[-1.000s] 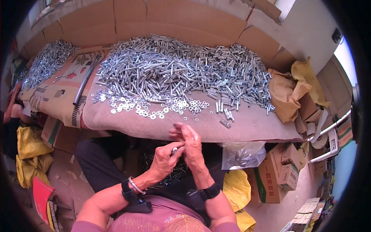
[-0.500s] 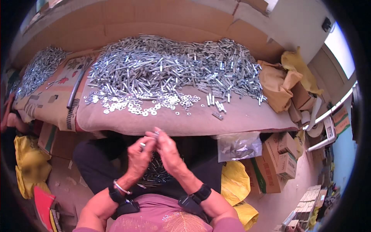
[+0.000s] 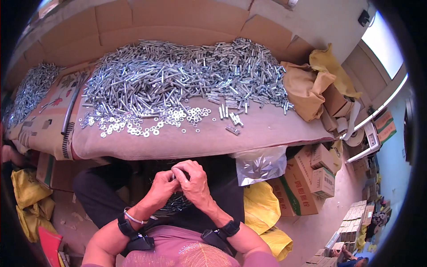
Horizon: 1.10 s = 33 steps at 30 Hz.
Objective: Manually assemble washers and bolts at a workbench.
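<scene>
My left hand [image 3: 161,188] and my right hand [image 3: 195,183] meet over my lap, just off the front edge of the padded surface. Both are closed, with fingertips pinched around a small silvery metal piece [image 3: 174,176], mostly hidden by the fingers. Below them lies a heap of dark metal parts [image 3: 177,204], partly covered by my hands. Beyond, on the padded surface [image 3: 195,141], flat metal washers [image 3: 144,124] are scattered in front of a large pile of metal rods and sleeves [image 3: 178,80]. A few sleeves [image 3: 235,119] lie apart at its right front.
A clear plastic bag [image 3: 262,165] hangs at the front edge on the right, above yellow sacks [image 3: 262,207] and cardboard boxes [image 3: 302,189]. At left, a metal tube [image 3: 71,111] lies beside another rod pile [image 3: 33,91]. Brown sacking [image 3: 307,86] sits at back right.
My hands have drawn down toward my lap and closer together, the right fingers now curled over the small piece. The whole view has shifted slightly, moving the surface leftward.
</scene>
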### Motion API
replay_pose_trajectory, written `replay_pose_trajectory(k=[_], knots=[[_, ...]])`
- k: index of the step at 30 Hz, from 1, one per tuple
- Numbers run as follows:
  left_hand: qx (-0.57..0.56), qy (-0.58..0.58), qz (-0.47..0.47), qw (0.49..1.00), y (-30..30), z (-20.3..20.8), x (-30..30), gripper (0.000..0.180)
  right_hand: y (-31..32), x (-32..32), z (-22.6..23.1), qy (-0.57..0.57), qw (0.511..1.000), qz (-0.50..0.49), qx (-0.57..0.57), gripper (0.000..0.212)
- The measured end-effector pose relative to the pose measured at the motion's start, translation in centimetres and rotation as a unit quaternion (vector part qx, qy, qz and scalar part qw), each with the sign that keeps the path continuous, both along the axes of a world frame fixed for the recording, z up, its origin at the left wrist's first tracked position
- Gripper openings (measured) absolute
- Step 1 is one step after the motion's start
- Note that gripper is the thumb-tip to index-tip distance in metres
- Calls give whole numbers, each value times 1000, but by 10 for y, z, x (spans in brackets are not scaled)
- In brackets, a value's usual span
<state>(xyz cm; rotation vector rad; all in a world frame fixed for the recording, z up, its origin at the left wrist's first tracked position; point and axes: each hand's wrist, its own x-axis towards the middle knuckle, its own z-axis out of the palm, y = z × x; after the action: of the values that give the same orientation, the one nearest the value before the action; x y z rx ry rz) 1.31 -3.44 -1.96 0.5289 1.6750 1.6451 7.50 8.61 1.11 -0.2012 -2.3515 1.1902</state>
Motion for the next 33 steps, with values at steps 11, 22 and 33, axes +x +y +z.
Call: replay_pose_trajectory(k=[11, 22, 33], knots=[[139, -261, 31, 955, 19, 30, -1, 27, 51, -3, 17, 32, 997, -71, 10, 14], [108, -254, 56, 960, 24, 21, -4, 20, 157, -24, 11, -54, 871, -230, 430, 5], [130, -224, 56, 964, 16, 31, -2, 23, 128, -20, 24, 25, 967, -106, -230, 25]])
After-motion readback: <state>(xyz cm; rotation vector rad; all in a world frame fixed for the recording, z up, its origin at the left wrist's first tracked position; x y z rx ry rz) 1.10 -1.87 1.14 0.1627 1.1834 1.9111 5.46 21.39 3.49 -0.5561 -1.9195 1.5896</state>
